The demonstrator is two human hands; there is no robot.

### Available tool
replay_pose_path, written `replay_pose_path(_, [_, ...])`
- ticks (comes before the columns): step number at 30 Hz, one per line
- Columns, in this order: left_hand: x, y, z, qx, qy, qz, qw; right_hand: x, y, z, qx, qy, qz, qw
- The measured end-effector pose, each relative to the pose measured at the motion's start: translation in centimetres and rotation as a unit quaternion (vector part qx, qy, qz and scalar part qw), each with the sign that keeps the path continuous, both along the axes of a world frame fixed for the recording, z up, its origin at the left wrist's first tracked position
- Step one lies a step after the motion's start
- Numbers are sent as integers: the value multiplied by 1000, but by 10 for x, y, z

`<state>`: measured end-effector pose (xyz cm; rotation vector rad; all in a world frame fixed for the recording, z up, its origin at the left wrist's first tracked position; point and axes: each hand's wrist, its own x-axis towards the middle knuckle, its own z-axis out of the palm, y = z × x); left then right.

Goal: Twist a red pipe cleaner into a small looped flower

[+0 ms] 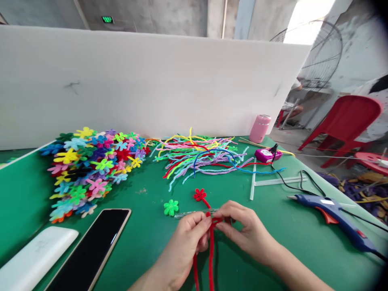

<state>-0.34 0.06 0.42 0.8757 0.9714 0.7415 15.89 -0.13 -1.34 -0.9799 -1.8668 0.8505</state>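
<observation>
My left hand point(188, 238) and my right hand point(242, 228) meet low in the middle of the green table point(145, 246). Both pinch a red pipe cleaner point(211, 250), whose two strands hang down toward me. A red felt flower point(199, 195) sits on its far end, just beyond my fingers. A clear glue stick point(194, 213) lies under my fingertips. A green felt flower point(171, 207) rests on the table left of my left hand.
A heap of coloured felt flowers point(91, 169) lies at the left, a bundle of coloured pipe cleaners point(200, 155) behind. A blue glue gun point(333, 214) lies at the right, a phone point(91, 250) and white case point(33, 258) front left. White board point(145, 81) behind; red chair point(348, 121).
</observation>
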Motion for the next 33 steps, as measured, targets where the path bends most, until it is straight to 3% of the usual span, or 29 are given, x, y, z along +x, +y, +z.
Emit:
replay_pose_path(5, [-1, 1, 0, -3, -8, -6, 1000, 3, 1, -3, 85, -51, -5, 995])
replay_pose_path(12, [-1, -1, 2, 5, 1, -15, 1000, 4, 1, 0, 192, -166, -18, 967])
replay_pose_path(19, [-1, -4, -1, 84, 46, -38, 995, 0, -3, 3, 179, -173, -4, 968])
replay_pose_path(24, [-1, -5, 2, 179, 123, -68, 974, -4, -5, 0, 95, -138, -8, 986])
replay_pose_path(29, [-3, -5, 2, 322, 220, -101, 915, -5, -7, 0, -35, -94, -3, 995])
replay_pose_path(31, [-4, -6, -1, 412, 267, -102, 865, -4, -7, 3, -99, -69, 10, 993])
replay_pose_path(33, [-5, -7, -6, 527, 317, -101, 782, -4, -5, 7, -162, -36, 38, 985])
